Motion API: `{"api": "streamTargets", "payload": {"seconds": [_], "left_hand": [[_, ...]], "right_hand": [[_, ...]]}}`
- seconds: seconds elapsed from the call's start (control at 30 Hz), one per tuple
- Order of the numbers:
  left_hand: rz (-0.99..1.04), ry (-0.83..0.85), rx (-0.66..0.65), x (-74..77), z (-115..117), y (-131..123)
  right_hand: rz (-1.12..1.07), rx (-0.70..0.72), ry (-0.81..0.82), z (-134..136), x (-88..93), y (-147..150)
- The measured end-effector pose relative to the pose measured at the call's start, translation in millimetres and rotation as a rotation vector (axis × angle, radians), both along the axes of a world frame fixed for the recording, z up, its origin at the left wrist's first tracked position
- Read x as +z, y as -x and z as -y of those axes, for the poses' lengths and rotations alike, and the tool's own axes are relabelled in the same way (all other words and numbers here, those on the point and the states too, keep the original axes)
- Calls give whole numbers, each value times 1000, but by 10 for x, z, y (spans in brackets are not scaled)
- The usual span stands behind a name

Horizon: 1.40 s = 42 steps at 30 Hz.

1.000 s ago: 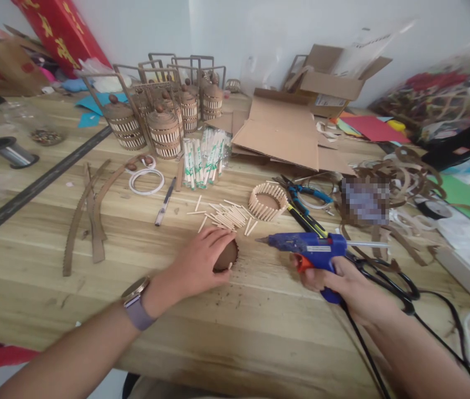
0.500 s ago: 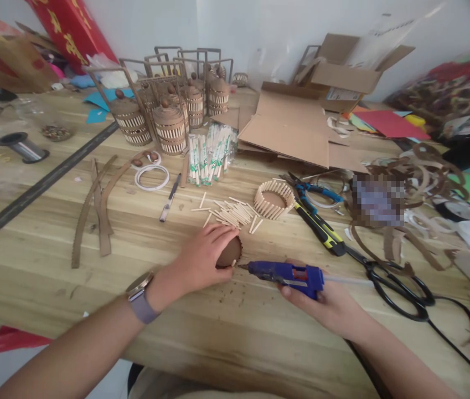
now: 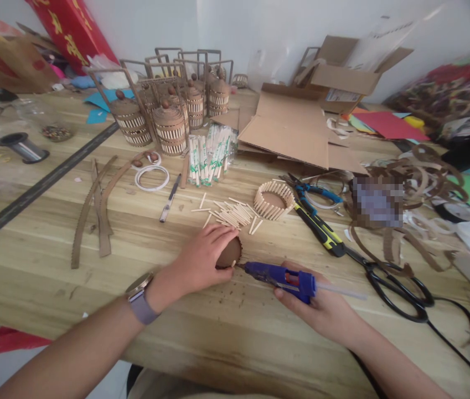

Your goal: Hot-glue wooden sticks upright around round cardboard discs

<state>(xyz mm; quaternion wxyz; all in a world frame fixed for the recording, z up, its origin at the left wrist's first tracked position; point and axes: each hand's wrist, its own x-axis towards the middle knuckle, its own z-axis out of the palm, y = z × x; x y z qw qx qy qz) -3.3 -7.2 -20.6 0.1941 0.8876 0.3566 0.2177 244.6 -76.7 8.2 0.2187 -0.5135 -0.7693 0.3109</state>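
Observation:
My left hand (image 3: 206,254) is closed round the left side of a small round brown cardboard base (image 3: 230,254) with a ridged edge, which lies on the table. One short stick stands at its near rim, by my thumb. My right hand (image 3: 315,302) grips a blue hot glue gun (image 3: 280,277), its nozzle pointing left and touching or nearly touching the base's near right edge. A glue stick (image 3: 340,289) protrudes from the gun's back. Just beyond my left hand lies a pile of short wooden sticks (image 3: 235,213). Beside it sits a round base ringed with upright sticks (image 3: 274,200).
Black scissors (image 3: 401,293), a yellow-black utility knife (image 3: 321,230) and blue pliers (image 3: 318,194) lie right of the work. Finished lantern-like pots (image 3: 170,130) with handles stand at the back. Wrapped stick packs (image 3: 212,155), cardboard (image 3: 288,127) and brown strips (image 3: 102,210) lie around.
My right hand has moved the glue gun slightly left, bringing its nozzle up to the edge of the round base. My left hand and the base have stayed in place.

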Motion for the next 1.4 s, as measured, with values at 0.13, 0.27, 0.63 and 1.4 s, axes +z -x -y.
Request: {"api": "streamTargets", "payload": {"seconds": [0.13, 0.27, 0.63, 1.4], "left_hand": [[13, 6, 5, -15, 2, -1], [20, 3, 3, -27, -1, 0], [23, 14, -4, -17, -2, 7], [14, 11, 4, -15, -4, -1]], "right_hand": [[-2, -2, -7, 12, -15, 3], [2, 14, -2, 8, -4, 11], [30, -44, -28, 34, -26, 27], [24, -23, -46, 69, -34, 29]]}}
